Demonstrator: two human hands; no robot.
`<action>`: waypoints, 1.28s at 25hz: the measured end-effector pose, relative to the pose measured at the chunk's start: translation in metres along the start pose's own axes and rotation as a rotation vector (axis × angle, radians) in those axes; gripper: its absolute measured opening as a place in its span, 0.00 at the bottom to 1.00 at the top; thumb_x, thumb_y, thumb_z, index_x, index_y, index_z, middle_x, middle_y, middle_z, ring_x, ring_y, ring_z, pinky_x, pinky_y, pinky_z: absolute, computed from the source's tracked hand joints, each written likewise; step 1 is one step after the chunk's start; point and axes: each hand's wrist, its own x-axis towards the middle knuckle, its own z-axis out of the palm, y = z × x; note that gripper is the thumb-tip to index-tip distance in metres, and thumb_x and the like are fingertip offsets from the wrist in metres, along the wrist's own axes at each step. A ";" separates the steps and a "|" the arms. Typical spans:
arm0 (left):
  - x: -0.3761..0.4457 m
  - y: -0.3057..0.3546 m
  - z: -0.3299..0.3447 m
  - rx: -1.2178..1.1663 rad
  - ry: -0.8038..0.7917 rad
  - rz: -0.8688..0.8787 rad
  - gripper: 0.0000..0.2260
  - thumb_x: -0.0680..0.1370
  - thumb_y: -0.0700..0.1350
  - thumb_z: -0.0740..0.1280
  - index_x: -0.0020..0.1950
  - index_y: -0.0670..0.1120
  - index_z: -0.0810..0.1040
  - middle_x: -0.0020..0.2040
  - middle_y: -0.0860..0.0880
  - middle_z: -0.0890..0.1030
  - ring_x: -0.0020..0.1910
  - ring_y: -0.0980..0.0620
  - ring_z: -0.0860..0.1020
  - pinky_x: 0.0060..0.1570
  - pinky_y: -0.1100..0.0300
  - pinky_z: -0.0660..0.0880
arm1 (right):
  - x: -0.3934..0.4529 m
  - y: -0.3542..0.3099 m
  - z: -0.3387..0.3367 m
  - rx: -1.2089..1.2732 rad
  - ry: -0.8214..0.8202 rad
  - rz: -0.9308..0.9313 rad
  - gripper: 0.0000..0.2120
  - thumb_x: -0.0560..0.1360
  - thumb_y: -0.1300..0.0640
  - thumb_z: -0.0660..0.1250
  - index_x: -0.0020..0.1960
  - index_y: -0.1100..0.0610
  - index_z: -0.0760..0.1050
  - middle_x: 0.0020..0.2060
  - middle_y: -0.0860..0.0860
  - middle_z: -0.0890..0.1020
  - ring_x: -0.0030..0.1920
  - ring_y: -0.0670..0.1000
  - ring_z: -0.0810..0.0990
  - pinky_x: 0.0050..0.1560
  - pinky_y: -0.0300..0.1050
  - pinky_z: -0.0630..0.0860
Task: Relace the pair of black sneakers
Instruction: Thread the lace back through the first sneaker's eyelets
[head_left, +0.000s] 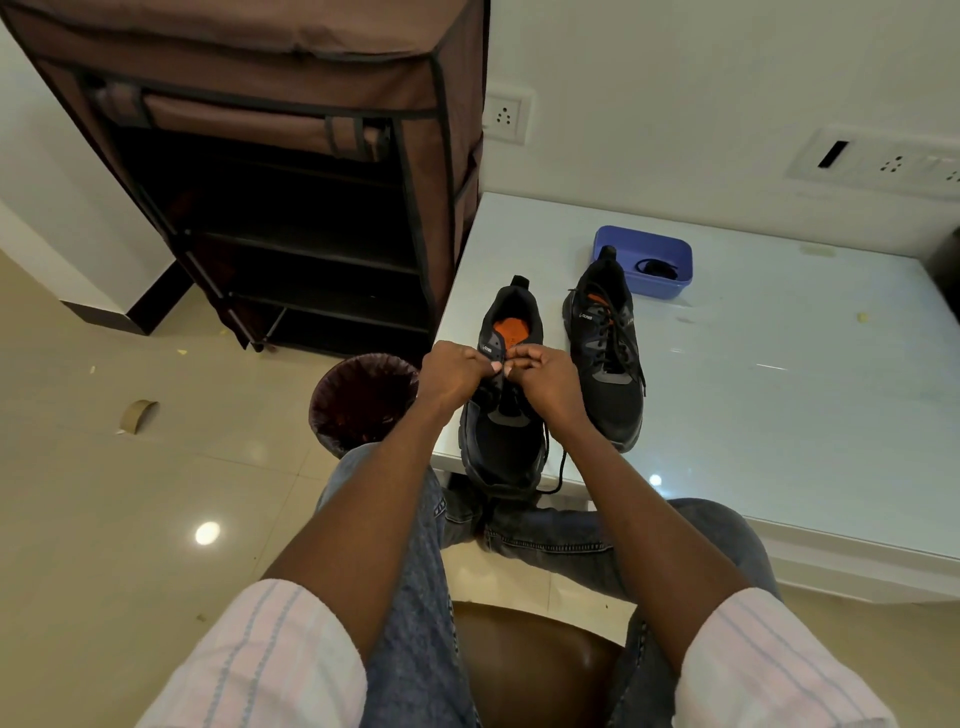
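Head view showed the fingers of both hands curled tight together over the upper eyelets of the near sneaker, pinching what looked like the lace, though the lace itself was hidden at the grip. Left hand and right hand met knuckle to knuckle above the tongue. That shoe sat at the desk corner, its toe overhanging the front edge, a loose lace end dangling off. The far sneaker stood just beside it, already laced. By my reading, threading was near the top holes; the next move called for drawing the ends even and snug. Behind sat a blue tub holding something dark. Open desk stretched right; a waste bin waited below the left edge.
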 end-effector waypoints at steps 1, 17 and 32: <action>0.000 0.000 0.000 -0.004 0.003 0.014 0.04 0.72 0.42 0.77 0.42 0.42 0.86 0.39 0.45 0.85 0.40 0.51 0.83 0.46 0.57 0.80 | 0.000 -0.002 -0.001 -0.119 0.027 -0.099 0.09 0.74 0.65 0.66 0.50 0.58 0.83 0.42 0.53 0.84 0.44 0.52 0.82 0.51 0.53 0.79; -0.020 0.003 -0.050 -0.312 0.759 -0.158 0.16 0.77 0.36 0.63 0.65 0.43 0.73 0.59 0.46 0.79 0.54 0.46 0.80 0.53 0.55 0.77 | 0.027 0.005 -0.038 -0.214 -0.143 0.006 0.14 0.77 0.53 0.69 0.60 0.58 0.80 0.55 0.52 0.83 0.58 0.53 0.80 0.62 0.49 0.74; -0.020 0.014 -0.047 -0.373 0.966 0.036 0.10 0.81 0.37 0.60 0.58 0.42 0.79 0.57 0.45 0.79 0.51 0.51 0.78 0.47 0.70 0.70 | 0.032 0.010 -0.033 -0.191 -0.122 0.064 0.16 0.76 0.51 0.70 0.60 0.57 0.79 0.55 0.52 0.83 0.57 0.52 0.80 0.65 0.54 0.74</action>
